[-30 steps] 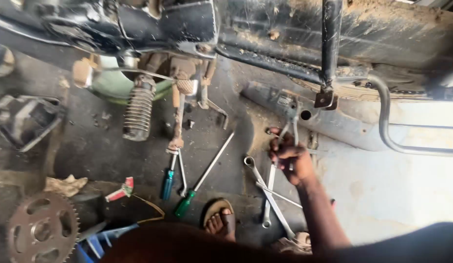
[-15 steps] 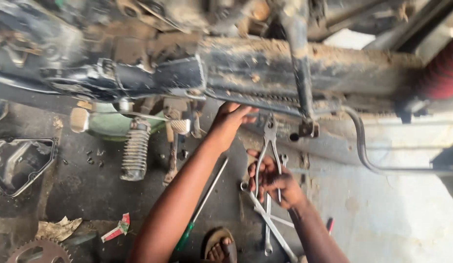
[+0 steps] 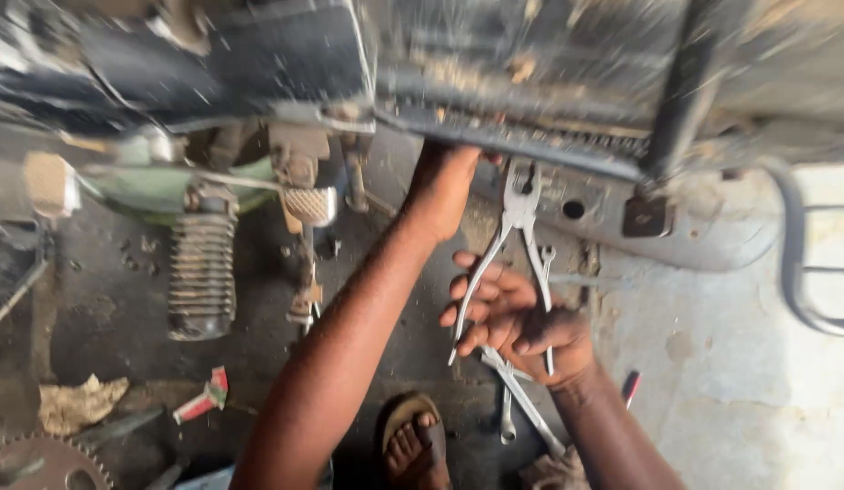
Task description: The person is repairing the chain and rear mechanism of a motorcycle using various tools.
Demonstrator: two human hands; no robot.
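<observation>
My right hand (image 3: 517,322) grips the handles of steel pliers (image 3: 517,227); their jaws point up at the underside of a dark, dirty motorcycle frame (image 3: 495,127). My left hand (image 3: 445,181) reaches up from the lower middle and presses against the frame's lower edge, just left of the pliers' jaws. Its fingers are partly hidden by the frame, so I cannot see if they hold anything. The picture is blurred.
A ribbed footpeg (image 3: 201,272) and a kick lever (image 3: 306,218) hang at left. Spanners (image 3: 522,404) lie on the grimy floor beside my sandalled foot (image 3: 417,445). A sprocket (image 3: 41,463) and a rag (image 3: 77,404) sit at lower left, a curved metal bar (image 3: 799,272) at right.
The pliers came off the floor in my right hand and rose toward the frame. My left arm came into view and reached up to the frame. The view moved closer.
</observation>
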